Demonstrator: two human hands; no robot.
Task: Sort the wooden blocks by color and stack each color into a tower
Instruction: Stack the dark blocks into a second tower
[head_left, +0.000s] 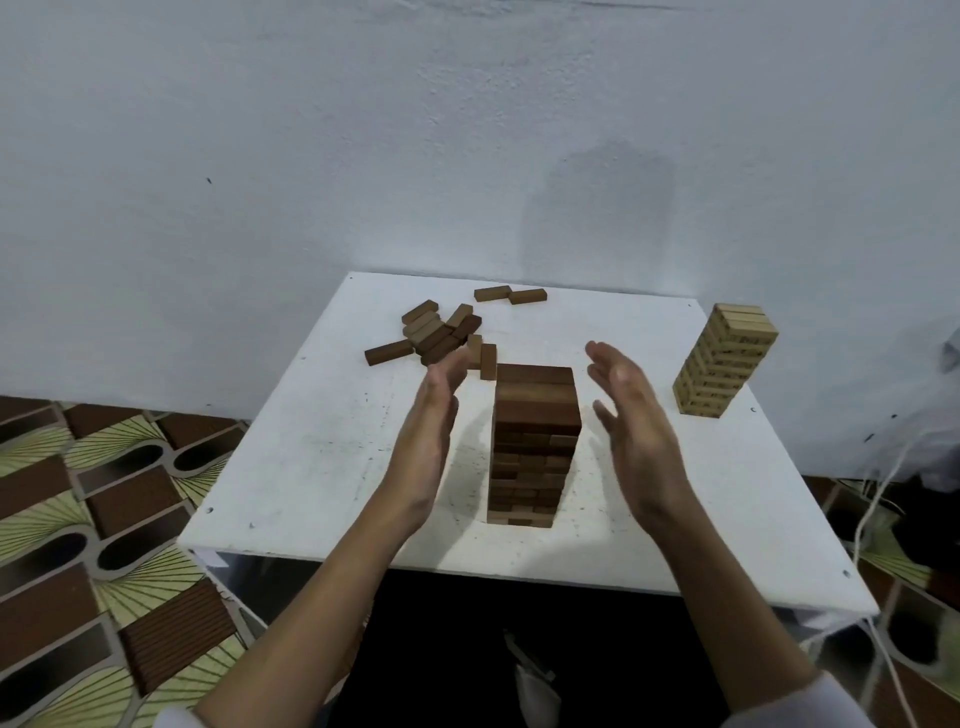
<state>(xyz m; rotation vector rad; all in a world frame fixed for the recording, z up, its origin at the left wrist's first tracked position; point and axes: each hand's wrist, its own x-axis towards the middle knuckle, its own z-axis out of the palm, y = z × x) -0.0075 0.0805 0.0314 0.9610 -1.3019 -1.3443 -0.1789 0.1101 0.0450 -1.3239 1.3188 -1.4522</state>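
You had both hands up on either side of the dark tower (535, 441), which stood near the middle of the white worktop (311, 457). Your left hand (434, 415) and your right hand (631, 415) faced each other palm-inward, fingers straight, neither one touching the blocks; each grip was wide and carried nothing. The step in hand looked like squaring the stack, and for that the flat-palm posture was right: you would have done best to bring both palms in together, level and at the same height, so the push from one side was met by the other. Pressing one side first could have slid the upper layers, which already sat a little proud of the lower ones.

The light tower (724, 358) stood well apart at the far right edge and appeared finished, though it seemed to lean slightly in this wide view. The loose pile of blocks (436, 332) lay at the far left, with two more blocks (509, 295) beyond it and a pale block (488, 361) just behind the dark tower. By my reading, those remained to be sorted, so a light, even tap was all the stack needed before you reached for more.
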